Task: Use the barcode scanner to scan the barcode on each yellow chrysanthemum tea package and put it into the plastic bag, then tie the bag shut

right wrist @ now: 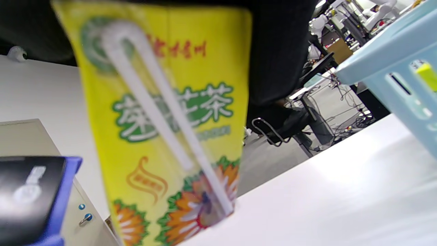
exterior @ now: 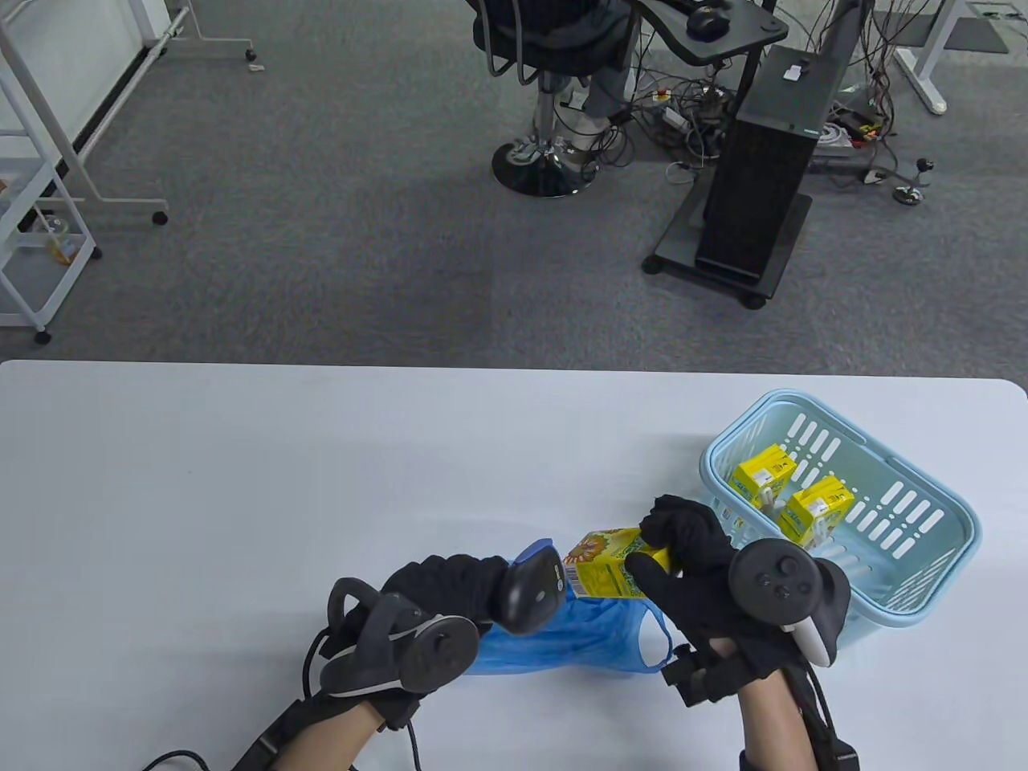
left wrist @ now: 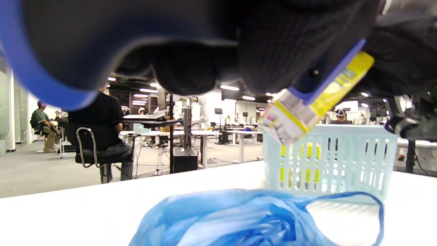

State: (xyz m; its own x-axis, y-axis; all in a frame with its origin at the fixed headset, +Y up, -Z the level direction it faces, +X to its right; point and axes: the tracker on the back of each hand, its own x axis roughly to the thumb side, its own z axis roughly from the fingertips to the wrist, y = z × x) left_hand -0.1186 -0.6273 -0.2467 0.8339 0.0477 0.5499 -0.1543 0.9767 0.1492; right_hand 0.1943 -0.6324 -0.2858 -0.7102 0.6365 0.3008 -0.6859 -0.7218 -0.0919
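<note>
Low in the table view's middle, your right hand [exterior: 683, 554] pinches the tea package [exterior: 608, 566] with its barcode end turned toward the scanner [exterior: 532, 585] your left hand [exterior: 438, 590] grips, both held over the blue bag [exterior: 562, 638] for an easy drop.

Wide open white table [exterior: 241, 482] across the left and middle, nothing standing there, so a hand passes freely on that side. Near the front edge it gets tight: the blue plastic bag [exterior: 562, 642] lies flat on the surface, right under the left hand [exterior: 438, 590] with the barcode scanner [exterior: 532, 586] and the right hand [exterior: 695, 562] with its yellow tea package [exterior: 606, 562], scanner and package nearly touching. Just to the right the light blue basket [exterior: 883, 498] blocks that flank, its walls standing up, two more packages [exterior: 815, 507] inside. A clear strip of table runs behind hands and basket.
</note>
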